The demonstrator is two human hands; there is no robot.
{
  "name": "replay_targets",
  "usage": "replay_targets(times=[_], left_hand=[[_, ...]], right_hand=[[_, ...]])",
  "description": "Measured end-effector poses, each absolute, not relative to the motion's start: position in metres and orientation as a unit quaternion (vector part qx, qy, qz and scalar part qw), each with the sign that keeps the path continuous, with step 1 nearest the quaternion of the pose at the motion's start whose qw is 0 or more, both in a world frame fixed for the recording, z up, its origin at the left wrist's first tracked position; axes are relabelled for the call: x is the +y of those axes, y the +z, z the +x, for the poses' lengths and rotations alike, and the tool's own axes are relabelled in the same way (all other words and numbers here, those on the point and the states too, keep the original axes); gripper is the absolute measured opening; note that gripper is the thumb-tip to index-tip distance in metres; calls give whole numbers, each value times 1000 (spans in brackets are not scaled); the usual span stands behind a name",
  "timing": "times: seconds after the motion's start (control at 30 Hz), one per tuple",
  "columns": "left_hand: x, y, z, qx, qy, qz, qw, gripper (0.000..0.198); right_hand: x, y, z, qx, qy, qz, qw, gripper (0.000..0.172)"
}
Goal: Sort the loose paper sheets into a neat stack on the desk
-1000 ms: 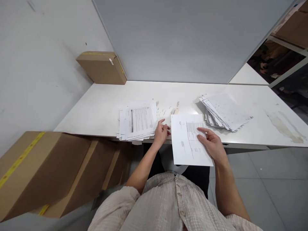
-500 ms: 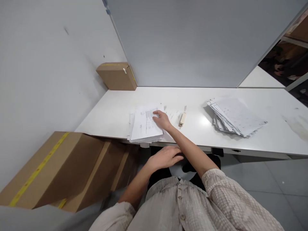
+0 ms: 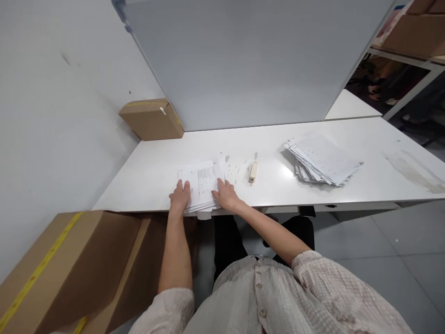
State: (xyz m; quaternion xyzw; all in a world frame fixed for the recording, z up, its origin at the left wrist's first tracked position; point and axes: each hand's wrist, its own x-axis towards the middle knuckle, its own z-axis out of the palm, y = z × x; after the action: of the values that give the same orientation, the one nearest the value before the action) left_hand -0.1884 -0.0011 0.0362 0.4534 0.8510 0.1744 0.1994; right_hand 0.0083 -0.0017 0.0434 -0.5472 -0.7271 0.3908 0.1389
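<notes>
1. locate the paper stack (image 3: 205, 185): it lies flat at the front edge of the white table (image 3: 139, 185), left of the middle, with printed sheets on top and the layers at the near edge unevenly stepped.
2. handling: i judge each sheet light and limp, the pile stiffer and somewhat heavier as a block. the sheets probably slide over one another and crease or tear at the corners if pressed hard.
3. hold points: i rate the two opposite side edges best, with thumbs on top and even, gentle pressure inward. lifting by the top sheet alone would likely leave the rest behind.
4. left hand (image 3: 180, 197): it sits at the stack's left edge, thumb and fingers a little apart. i cannot make out whether it pinches the paper.
5. right hand (image 3: 226, 195): it rests on the right edge, thumb apart from the fingers; a firm grip cannot be confirmed.
6. adjacent: a small beige tool (image 3: 253, 171), possibly a stapler, lies to the right, near but not touching.
7. farther right: a second paper pile (image 3: 328, 157) lies skewed.
8. back left corner: a cardboard box (image 3: 153, 121) stands against the wall.
</notes>
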Motion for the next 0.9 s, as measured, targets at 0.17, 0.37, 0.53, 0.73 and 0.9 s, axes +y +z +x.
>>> replay_targets(times=[0.17,0.37,0.53,0.73,0.9], left_hand=[[18,42,-196,851,165,459,197,63],[-10,48,-160,796,279,538,6,53],[-36,27,-73,614,405,678,8,37],[-28,2,1,499,398,762,114,32],[-26,-10,14,438,403,784,175,30]], right_hand=[[6,43,2,-733,416,-512,165,63],[20,56,116,-706,326,-528,342,38],[51,61,260,-592,16,-739,321,44],[55,43,325,-553,22,-812,185,61],[46,36,324,-606,14,-767,213,32]])
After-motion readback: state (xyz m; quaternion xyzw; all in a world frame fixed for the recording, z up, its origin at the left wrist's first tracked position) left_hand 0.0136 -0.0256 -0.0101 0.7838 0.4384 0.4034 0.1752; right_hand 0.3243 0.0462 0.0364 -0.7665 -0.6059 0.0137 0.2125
